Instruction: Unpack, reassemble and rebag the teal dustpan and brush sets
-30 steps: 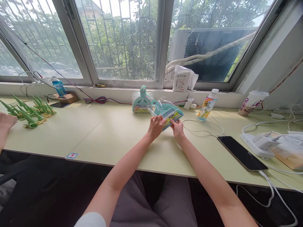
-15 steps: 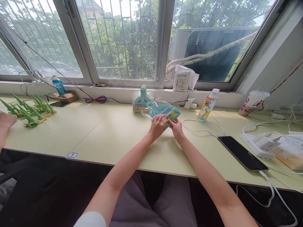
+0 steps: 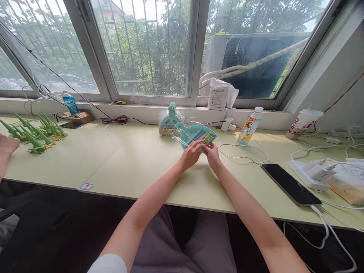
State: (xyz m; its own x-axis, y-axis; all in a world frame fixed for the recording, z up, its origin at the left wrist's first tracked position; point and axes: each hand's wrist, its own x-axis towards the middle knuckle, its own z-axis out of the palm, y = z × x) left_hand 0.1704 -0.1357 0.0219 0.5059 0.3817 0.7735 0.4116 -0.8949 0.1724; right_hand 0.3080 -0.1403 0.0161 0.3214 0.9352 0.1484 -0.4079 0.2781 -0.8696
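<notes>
A teal mini dustpan and brush set (image 3: 195, 133) in clear plastic wrap, with a yellow and blue label, is tilted above the table in front of me. My left hand (image 3: 192, 153) grips its near edge, fingers closed over the label side. Close beside it, my right hand (image 3: 212, 153) pinches the lower right edge of the same set. The two hands' fingertips nearly meet. Behind it, a second wrapped teal dustpan set (image 3: 170, 123) leans upright against the wall, partly hidden by the held one's wrapping.
A bottle (image 3: 249, 127), a phone (image 3: 290, 184), a cup (image 3: 304, 124) and a power strip (image 3: 309, 176) with cables lie to the right. At the left are green cone-shaped pieces (image 3: 36, 132) and another person's hand (image 3: 8, 146). A blue bottle (image 3: 70, 103) stands behind.
My left hand has slid slightly down and right on the dustpan set, showing more of its teal face. The set has shifted only a little. My right hand stays about in place.
</notes>
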